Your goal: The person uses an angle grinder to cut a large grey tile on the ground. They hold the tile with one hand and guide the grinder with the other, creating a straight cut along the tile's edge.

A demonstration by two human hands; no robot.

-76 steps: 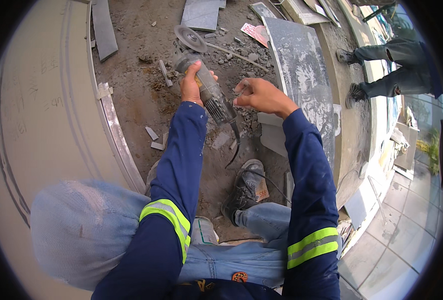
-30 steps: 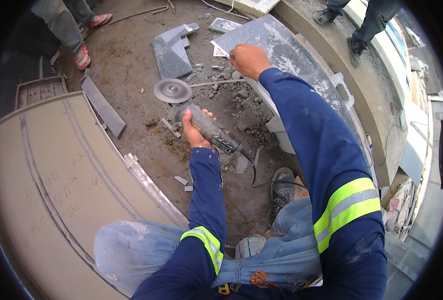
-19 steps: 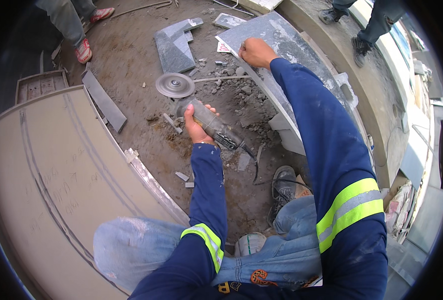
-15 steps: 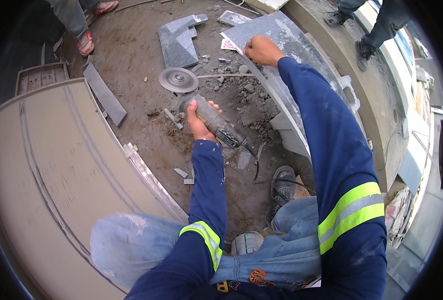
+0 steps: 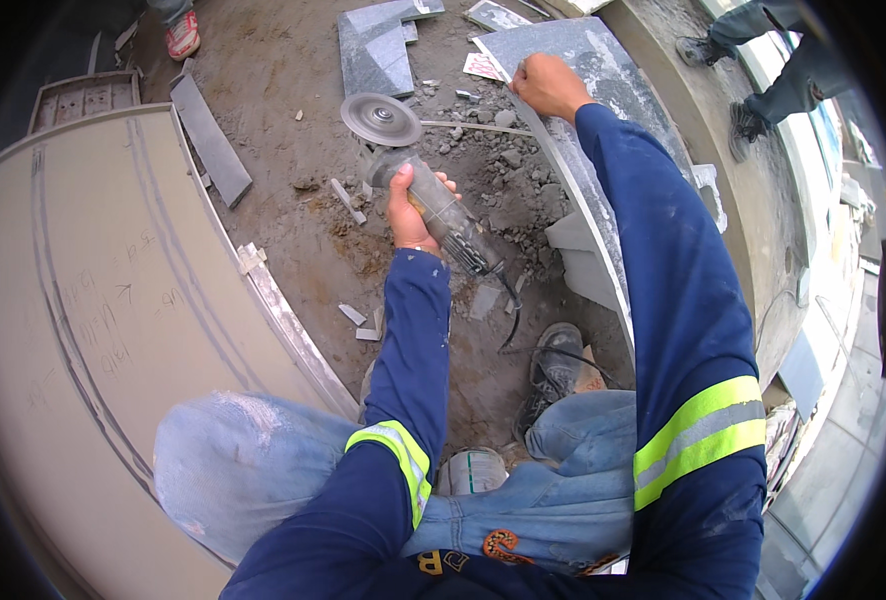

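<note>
My left hand (image 5: 415, 208) is wrapped round the body of an angle grinder (image 5: 443, 215), held above the dirt with its grey cutting disc (image 5: 381, 119) at the far end. Whether the disc spins cannot be told. From the tool's rear a dark cord (image 5: 513, 325) hangs down toward my shoe. My right hand (image 5: 551, 85) is closed at the far left edge of a large grey stone slab (image 5: 603, 130). Its fingertips are partly hidden, so what they pinch, if anything, does not show. Beside it, a white printed piece (image 5: 483, 66) lies against the slab's corner.
A large beige panel (image 5: 93, 300) fills the left side. Cut grey stone pieces (image 5: 375, 60) and rubble (image 5: 503, 170) lie ahead on the dirt. A white tub (image 5: 473, 472) stands between my legs. Other people's feet show at far left (image 5: 182, 36) and on the concrete ledge (image 5: 746, 130) at right.
The whole view has shifted slightly. My right hand remains by the slab's edge, and the grinder stays in my left hand, its disc still raised over the ground.
</note>
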